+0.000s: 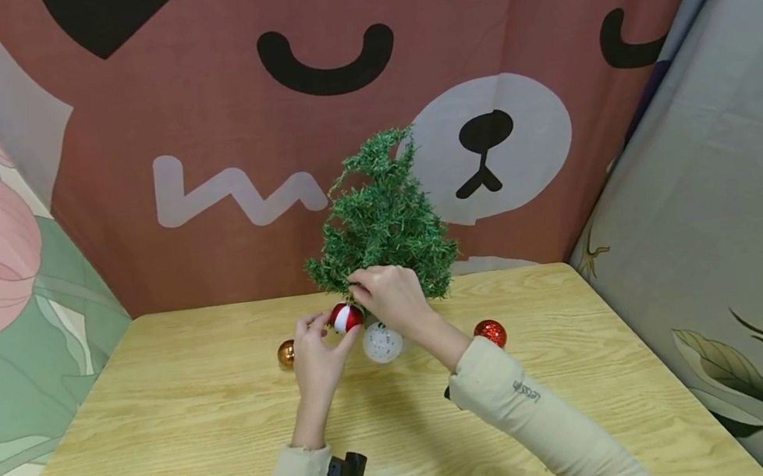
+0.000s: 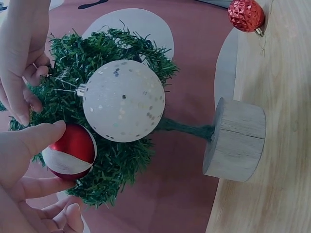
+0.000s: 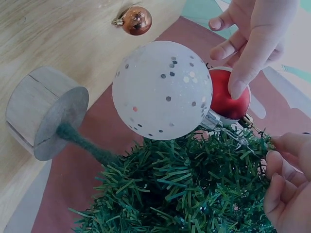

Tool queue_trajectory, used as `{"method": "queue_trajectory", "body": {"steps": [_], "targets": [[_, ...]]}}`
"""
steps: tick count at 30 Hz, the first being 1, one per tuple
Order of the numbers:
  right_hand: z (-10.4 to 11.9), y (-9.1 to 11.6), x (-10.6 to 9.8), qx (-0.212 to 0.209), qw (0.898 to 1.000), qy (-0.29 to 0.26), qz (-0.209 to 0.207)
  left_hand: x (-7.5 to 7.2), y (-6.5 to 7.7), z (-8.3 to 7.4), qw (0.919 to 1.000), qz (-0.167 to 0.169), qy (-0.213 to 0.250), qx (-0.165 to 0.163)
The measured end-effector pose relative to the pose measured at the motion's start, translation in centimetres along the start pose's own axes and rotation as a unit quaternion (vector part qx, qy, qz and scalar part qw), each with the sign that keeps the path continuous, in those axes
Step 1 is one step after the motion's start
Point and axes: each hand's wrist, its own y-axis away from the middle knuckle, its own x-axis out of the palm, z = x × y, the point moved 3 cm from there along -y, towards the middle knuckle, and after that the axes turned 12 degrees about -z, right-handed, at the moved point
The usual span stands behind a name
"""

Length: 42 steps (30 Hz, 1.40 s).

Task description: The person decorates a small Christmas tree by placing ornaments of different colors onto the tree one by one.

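A small green Christmas tree (image 1: 387,225) stands at the far edge of the table, on a grey wooden base (image 2: 236,141). My left hand (image 1: 316,359) holds a red and white Christmas ball (image 1: 347,317) between thumb and fingers, low at the tree's left front. Just above it, my right hand (image 1: 391,296) pinches the ball's hanging string (image 3: 260,130) at a branch tip, its fingertips partly hidden by greenery. A big white Christmas ball with silver dots (image 2: 124,101) hangs from the tree beside the red and white one.
On the wooden table (image 1: 220,437), a copper-coloured ball (image 1: 286,354) lies left of the hands and a red textured ball (image 1: 490,332) lies to the right, near the right forearm. Behind the table hangs a brown curtain (image 1: 229,263) with a bear print.
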Motion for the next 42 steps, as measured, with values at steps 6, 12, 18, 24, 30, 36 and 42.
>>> {"method": "queue_trajectory", "body": {"steps": [6, 12, 18, 24, 30, 36, 42], "targets": [[-0.1, 0.0, 0.0, 0.000, 1.000, -0.002, -0.003, 0.1, 0.0, 0.0, 1.0000, 0.002, -0.003, 0.003], [-0.3, 0.0, 0.1, -0.001, 1.000, -0.002, -0.002, 0.1, -0.1, -0.2, 0.9999, 0.005, 0.010, 0.003], [-0.4, -0.2, -0.1, -0.005, 1.000, -0.011, -0.006, 0.1, -0.1, -0.2, 0.9998, 0.008, 0.016, -0.002], [-0.5, -0.4, -0.4, -0.010, 1.000, -0.015, -0.007, 0.2, -0.1, -0.1, 0.9999, 0.010, 0.010, -0.004], [-0.5, -0.7, -0.8, -0.015, 1.000, -0.012, -0.015, 0.1, -0.1, 0.0, 0.9999, 0.006, 0.009, 0.001], [-0.7, -1.1, -1.4, -0.022, 0.999, -0.023, -0.031, 0.0, 0.0, 0.0, 0.9999, 0.000, 0.011, 0.007], [-1.0, -1.8, -1.9, -0.031, 0.998, -0.030, -0.048, -0.1, 0.1, 0.0, 0.9998, -0.005, 0.015, 0.011]]}}
